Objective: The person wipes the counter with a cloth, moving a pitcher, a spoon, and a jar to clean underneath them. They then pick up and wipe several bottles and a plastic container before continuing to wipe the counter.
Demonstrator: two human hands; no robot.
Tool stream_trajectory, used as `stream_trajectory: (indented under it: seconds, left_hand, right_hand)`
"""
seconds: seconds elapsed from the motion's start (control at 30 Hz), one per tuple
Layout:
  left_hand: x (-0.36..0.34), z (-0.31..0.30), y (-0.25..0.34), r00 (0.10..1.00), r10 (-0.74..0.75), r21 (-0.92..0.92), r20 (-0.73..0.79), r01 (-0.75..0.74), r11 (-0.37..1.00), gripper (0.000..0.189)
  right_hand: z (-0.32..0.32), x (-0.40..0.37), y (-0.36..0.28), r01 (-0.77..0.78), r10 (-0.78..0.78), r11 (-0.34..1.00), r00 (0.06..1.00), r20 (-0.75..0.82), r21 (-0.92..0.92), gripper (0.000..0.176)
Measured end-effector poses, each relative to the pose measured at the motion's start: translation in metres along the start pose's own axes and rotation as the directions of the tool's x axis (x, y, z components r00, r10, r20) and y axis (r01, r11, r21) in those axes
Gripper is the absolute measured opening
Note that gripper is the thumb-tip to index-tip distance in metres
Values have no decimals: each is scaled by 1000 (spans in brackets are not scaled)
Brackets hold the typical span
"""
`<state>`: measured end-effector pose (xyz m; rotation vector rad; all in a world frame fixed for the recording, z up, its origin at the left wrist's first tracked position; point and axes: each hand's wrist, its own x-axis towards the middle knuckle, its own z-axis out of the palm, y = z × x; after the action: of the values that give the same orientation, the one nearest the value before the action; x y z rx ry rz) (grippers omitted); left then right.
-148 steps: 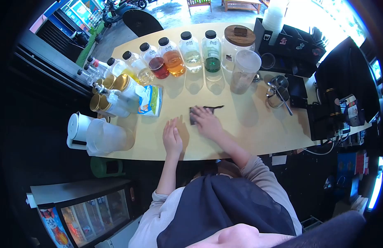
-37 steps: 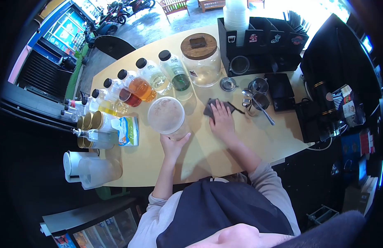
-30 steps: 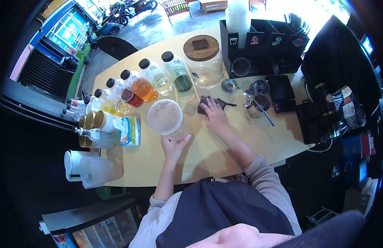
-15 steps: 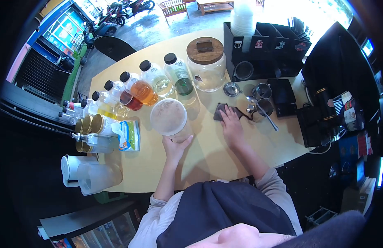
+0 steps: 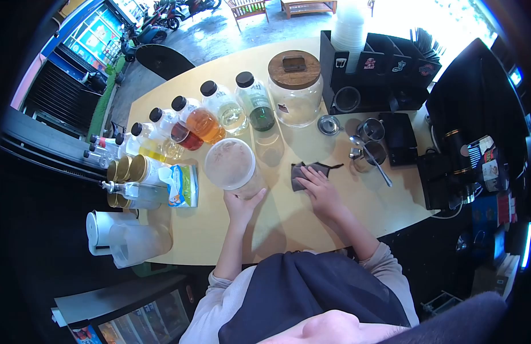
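My left hand is wrapped round the lower side of a clear plastic tub with a whitish, brown-smudged lid. The tub's contents cannot be made out. My right hand lies flat on a dark grey cloth, fingers stretched out and pressing it to the tabletop. A thin dark loop trails from the cloth's right side. Beyond the right hand, a long metal spoon rests across a small metal cup.
Black-capped bottles of coloured liquid line the table's far left. A wood-lidded glass jar stands beside a black organiser with stacked cups. A tissue pack and white jug sit left. A black scale-like device lies right.
My right hand has slid the cloth toward me and a little left over the tabletop. The left hand keeps its grasp on the tub. The whole view has shifted slightly.
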<state>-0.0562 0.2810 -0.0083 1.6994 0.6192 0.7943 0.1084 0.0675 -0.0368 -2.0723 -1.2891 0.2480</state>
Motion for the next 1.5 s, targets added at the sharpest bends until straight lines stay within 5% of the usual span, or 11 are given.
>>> stream_trajectory:
  seconds: [0.13,0.3,0.43,0.63,0.77,1.03,1.33,1.5]
  left_hand:
    - [-2,-3,-4,1000,13,36,5,-14,999,66]
    - [-8,-4,0,998,67,58,-6,-66,996,63]
    - [-10,2,10,996,74,-10,-43,-74,997,64]
    - [-11,5,5,1000,12,-16,19,-11,1000,79]
    - [-12,7,8,998,51,-20,25,-51,999,79]
    - [-11,6,4,998,35,-21,47,-34,999,79]
    - [-9,12,13,997,49,-86,61,-44,995,73]
    - [-5,6,9,997,60,-58,47,-57,997,76]
  right_hand:
    - [-11,-3,14,-53,53,999,999,-2,-10,40]
    - [3,44,30,-137,126,989,975,-184,-48,40]
    - [27,82,32,-58,33,994,969,-244,-97,38]
    - [23,53,15,179,-179,984,982,-56,-10,35]
    - [0,10,3,104,-104,994,994,-17,22,34]
    - [10,50,24,-94,44,979,964,-261,-183,44]
    - [26,28,-2,111,-125,988,984,-127,-111,43]
    - [4,-3,-11,-63,35,982,987,-158,-178,46]
